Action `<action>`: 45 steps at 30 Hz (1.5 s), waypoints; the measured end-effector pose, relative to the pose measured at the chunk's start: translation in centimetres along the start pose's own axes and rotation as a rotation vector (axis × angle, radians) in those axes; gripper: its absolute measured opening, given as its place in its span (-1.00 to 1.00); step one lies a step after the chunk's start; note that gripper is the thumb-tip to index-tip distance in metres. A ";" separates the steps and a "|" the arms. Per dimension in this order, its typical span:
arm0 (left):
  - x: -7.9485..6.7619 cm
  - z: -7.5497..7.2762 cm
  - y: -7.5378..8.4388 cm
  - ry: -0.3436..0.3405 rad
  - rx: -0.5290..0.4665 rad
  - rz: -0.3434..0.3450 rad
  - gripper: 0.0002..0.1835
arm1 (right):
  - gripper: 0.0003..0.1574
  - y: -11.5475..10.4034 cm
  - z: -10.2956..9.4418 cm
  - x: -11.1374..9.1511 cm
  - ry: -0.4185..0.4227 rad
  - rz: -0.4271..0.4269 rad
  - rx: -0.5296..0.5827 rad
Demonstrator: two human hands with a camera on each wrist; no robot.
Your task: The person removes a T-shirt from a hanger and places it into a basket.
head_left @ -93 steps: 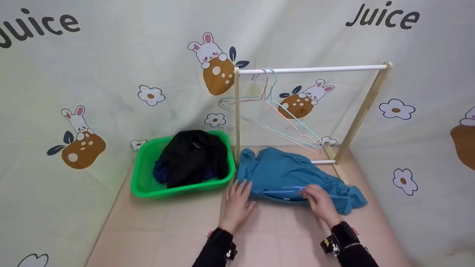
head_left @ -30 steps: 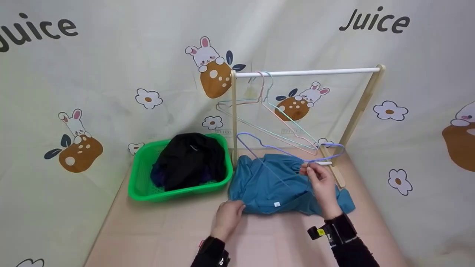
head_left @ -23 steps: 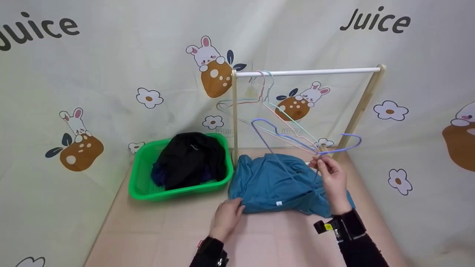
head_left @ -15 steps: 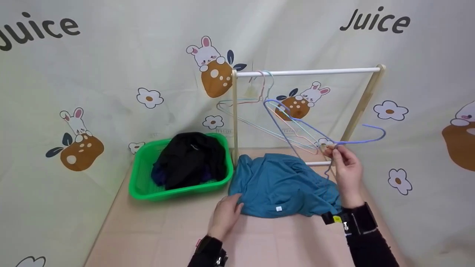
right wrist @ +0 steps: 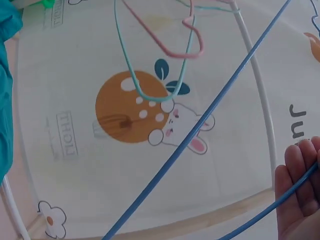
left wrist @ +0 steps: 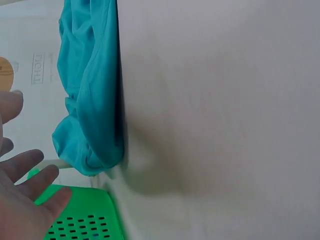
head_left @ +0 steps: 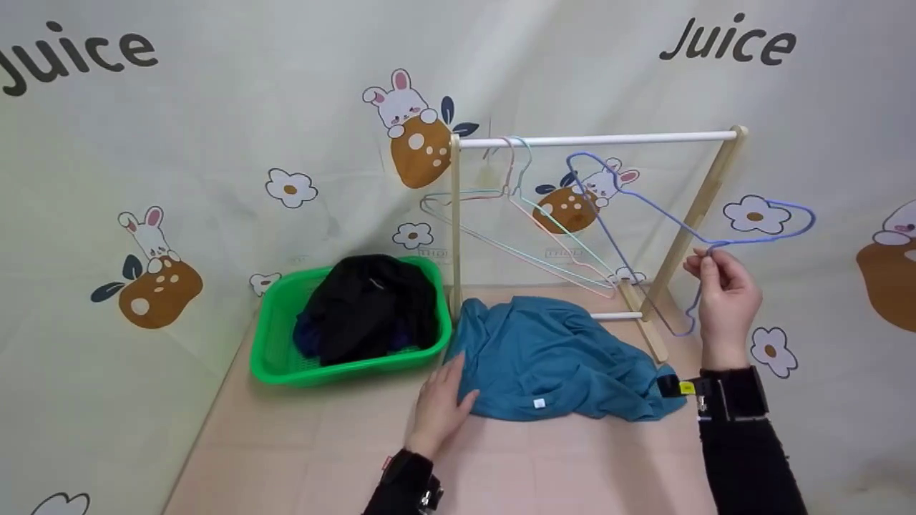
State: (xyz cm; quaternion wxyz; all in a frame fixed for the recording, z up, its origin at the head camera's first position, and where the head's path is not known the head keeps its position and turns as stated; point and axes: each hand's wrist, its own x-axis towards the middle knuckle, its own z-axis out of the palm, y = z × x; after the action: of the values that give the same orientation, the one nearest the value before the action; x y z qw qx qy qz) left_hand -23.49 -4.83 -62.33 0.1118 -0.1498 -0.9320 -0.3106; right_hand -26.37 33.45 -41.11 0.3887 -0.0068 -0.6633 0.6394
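My right hand (head_left: 726,307) pinches a blue wire hanger (right wrist: 199,121) just below its hook, in front of the right end of the rack. No cloth is on that hanger, and its hook points right. A teal garment (head_left: 551,354) lies bunched on the table, with a small white label (head_left: 539,403) near its front edge. My left hand (head_left: 438,411) is at the garment's left front edge in the head view. In the left wrist view its fingers (left wrist: 37,182) are spread and grip nothing.
A green basket (head_left: 343,374) with dark clothes (head_left: 379,307) stands left of the garment. Behind the garment, the wooden rack's white rod (head_left: 615,139) carries a pink hanger (head_left: 511,168) and a mint hanger (head_left: 572,237) near its left end. Patterned cloth walls enclose the table.
The right hand has drawn the blue hanger out of the teal garment and carried it up and right. The left hand has let go of the garment's front edge.
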 end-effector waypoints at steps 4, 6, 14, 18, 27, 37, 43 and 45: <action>0.1 0.7 0.6 -0.037 0.044 0.014 -0.09 | -0.68 1.1 -0.6 1.2 0.015 0.016 -0.214; 0.1 1.0 0.8 -0.059 0.068 0.019 -0.03 | -0.69 1.5 -0.7 1.7 0.013 0.020 -0.295; 0.0 2.2 1.4 -0.134 0.101 -0.006 0.04 | -0.72 2.3 0.9 4.3 -0.051 -0.021 -0.481; -0.1 2.5 1.6 -0.147 0.100 -0.001 0.05 | -0.72 1.9 2.3 6.0 -0.109 -0.042 -0.511; -0.1 2.6 1.6 -0.167 0.119 -0.018 0.05 | -0.68 0.1 5.6 9.0 -0.214 -0.088 -0.680; -0.4 3.3 1.9 -0.188 0.133 -0.036 0.05 | -0.61 -0.5 7.1 10.0 -0.347 -0.029 -0.782; -0.3 4.0 1.9 -0.187 0.155 -0.029 0.05 | -0.63 1.0 6.7 8.8 -0.393 -0.023 -0.807; -0.2 4.2 1.8 -0.180 0.160 -0.032 0.04 | -0.62 1.7 6.5 8.3 -0.395 -0.063 -0.816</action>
State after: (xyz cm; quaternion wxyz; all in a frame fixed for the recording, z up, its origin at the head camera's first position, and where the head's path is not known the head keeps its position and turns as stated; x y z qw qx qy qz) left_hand -23.17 -0.89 -64.71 0.0345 -0.1529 -0.9623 -0.2224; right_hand -36.39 32.50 -37.56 0.2393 -0.0171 -0.9224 0.3027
